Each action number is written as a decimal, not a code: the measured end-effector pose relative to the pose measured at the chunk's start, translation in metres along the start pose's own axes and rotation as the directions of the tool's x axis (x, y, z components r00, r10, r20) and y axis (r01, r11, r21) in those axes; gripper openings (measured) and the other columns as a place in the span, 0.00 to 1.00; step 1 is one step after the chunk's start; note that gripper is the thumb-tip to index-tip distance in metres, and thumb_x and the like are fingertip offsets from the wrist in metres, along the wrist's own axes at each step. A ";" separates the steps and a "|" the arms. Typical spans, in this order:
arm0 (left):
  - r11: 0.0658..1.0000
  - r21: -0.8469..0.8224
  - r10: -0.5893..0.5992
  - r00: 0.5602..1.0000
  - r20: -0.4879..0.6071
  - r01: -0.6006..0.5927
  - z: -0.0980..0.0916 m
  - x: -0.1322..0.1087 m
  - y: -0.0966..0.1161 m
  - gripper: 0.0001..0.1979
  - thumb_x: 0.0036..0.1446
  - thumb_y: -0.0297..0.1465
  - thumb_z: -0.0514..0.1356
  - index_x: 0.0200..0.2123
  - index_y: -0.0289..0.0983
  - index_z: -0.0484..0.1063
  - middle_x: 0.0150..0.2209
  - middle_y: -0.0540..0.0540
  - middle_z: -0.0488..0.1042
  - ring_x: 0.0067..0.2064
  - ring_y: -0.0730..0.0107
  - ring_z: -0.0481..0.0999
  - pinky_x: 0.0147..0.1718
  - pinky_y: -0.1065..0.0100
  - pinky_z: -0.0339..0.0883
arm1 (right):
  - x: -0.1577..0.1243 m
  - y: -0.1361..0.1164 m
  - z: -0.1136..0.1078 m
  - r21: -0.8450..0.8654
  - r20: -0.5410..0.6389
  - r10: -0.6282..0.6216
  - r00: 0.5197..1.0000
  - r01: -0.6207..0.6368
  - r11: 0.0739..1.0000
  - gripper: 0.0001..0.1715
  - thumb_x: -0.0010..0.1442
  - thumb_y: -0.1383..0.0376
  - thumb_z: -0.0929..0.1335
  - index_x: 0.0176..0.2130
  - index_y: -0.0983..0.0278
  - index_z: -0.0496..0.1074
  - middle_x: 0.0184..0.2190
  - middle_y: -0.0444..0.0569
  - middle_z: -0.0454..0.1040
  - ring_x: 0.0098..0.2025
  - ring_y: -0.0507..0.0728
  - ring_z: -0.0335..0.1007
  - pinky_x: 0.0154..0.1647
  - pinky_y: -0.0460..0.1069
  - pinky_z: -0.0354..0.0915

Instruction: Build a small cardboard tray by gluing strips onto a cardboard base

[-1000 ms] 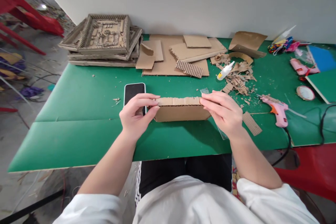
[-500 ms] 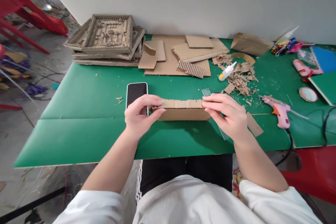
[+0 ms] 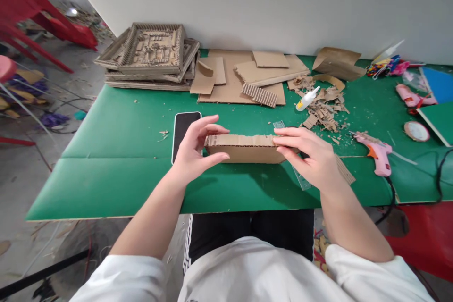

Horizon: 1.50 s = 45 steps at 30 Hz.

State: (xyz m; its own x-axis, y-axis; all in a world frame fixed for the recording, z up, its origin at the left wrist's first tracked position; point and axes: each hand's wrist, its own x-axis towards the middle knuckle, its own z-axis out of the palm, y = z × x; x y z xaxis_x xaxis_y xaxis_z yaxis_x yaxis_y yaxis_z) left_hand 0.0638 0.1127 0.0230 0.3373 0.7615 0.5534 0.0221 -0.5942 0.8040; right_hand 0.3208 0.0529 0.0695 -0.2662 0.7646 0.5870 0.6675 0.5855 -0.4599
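A long strip of brown corrugated cardboard (image 3: 244,148) is held level above the green table (image 3: 116,174), in front of me. My right hand (image 3: 311,153) pinches its right end between thumb and fingers. My left hand (image 3: 194,148) is at the strip's left end with its fingers lifted and spread; only the thumb touches the lower edge. A black phone (image 3: 184,127) lies flat just behind my left hand. A clear ruler (image 3: 300,178) lies under my right hand.
A stack of cardboard frames (image 3: 150,56) and flat cardboard sheets (image 3: 244,75) lie at the back. Cardboard scraps (image 3: 323,106) and a small glue bottle (image 3: 306,99) sit right of centre. A pink glue gun (image 3: 377,153) with its cable lies at the right.
My left hand's fingers have lifted off the strip's left end and spread apart. The right hand keeps its pinch. The view has shifted a little to the left.
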 end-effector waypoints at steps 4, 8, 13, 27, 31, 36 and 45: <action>0.992 0.041 -0.126 0.989 0.081 0.123 0.000 -0.002 0.001 0.39 0.50 0.34 0.67 0.62 0.44 0.53 0.34 0.49 0.73 0.36 0.70 0.76 0.30 0.73 0.71 | 0.006 0.000 -0.009 -0.018 0.115 0.006 0.993 -0.004 1.000 0.15 0.61 0.67 0.67 0.48 0.56 0.72 0.44 0.47 0.78 0.46 0.55 0.74 0.48 0.53 0.70; 0.995 0.100 0.017 0.999 -0.030 -0.014 0.006 -0.006 0.012 0.37 0.51 0.31 0.67 0.61 0.45 0.54 0.32 0.51 0.73 0.34 0.72 0.76 0.30 0.74 0.71 | 0.005 0.003 -0.021 -0.018 0.113 -0.011 0.994 0.013 1.000 0.23 0.59 0.60 0.69 0.54 0.55 0.69 0.52 0.50 0.73 0.54 0.60 0.69 0.56 0.59 0.65; 0.858 0.308 0.422 0.906 0.034 -0.411 0.016 -0.009 0.027 0.33 0.53 0.24 0.63 0.59 0.47 0.57 0.34 0.49 0.76 0.35 0.68 0.76 0.37 0.64 0.73 | -0.015 0.010 -0.025 0.075 -0.379 0.092 0.921 -0.068 0.995 0.16 0.60 0.61 0.67 0.48 0.54 0.73 0.46 0.50 0.75 0.50 0.62 0.70 0.53 0.61 0.66; 0.666 0.672 -0.283 0.725 0.628 -0.323 0.055 -0.029 0.037 0.47 0.49 0.51 0.63 0.65 0.35 0.49 0.54 0.37 0.70 0.57 0.52 0.68 0.57 0.51 0.58 | -0.052 0.042 0.030 0.441 0.101 0.725 0.681 -0.684 0.581 0.20 0.57 0.55 0.68 0.46 0.64 0.75 0.37 0.53 0.79 0.35 0.56 0.78 0.36 0.53 0.76; 0.692 0.674 -0.308 0.739 0.600 -0.258 0.044 -0.002 0.029 0.34 0.57 0.50 0.56 0.60 0.35 0.59 0.59 0.37 0.66 0.63 0.54 0.61 0.60 0.53 0.55 | -0.053 0.051 0.050 0.483 0.209 0.741 0.639 -0.726 0.490 0.27 0.56 0.56 0.69 0.53 0.63 0.71 0.47 0.59 0.76 0.46 0.60 0.75 0.44 0.57 0.74; 0.611 0.749 -0.411 0.705 0.578 -0.258 0.047 0.012 0.005 0.23 0.59 0.42 0.57 0.52 0.32 0.68 0.56 0.32 0.67 0.60 0.50 0.64 0.56 0.55 0.62 | -0.045 0.055 0.065 0.404 0.227 0.753 0.618 -0.763 0.505 0.36 0.55 0.58 0.69 0.61 0.64 0.62 0.53 0.62 0.72 0.52 0.61 0.71 0.50 0.60 0.69; 0.531 0.799 -0.502 0.655 0.564 -0.282 0.066 0.003 0.013 0.27 0.62 0.42 0.54 0.58 0.29 0.63 0.59 0.25 0.62 0.62 0.42 0.61 0.48 0.55 0.69 | -0.027 0.066 0.074 0.299 0.145 0.718 0.680 -0.722 0.624 0.43 0.48 0.63 0.71 0.61 0.61 0.60 0.47 0.59 0.75 0.38 0.57 0.76 0.44 0.57 0.71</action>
State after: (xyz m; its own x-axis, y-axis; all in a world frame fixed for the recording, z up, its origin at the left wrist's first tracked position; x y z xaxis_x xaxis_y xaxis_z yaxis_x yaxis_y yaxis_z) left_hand 0.1269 0.0899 0.0210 0.7411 0.6511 -0.1640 0.6689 -0.7369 0.0974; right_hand 0.3202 0.0907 -0.0257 0.1974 0.9799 -0.0277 0.4004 -0.1064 -0.9101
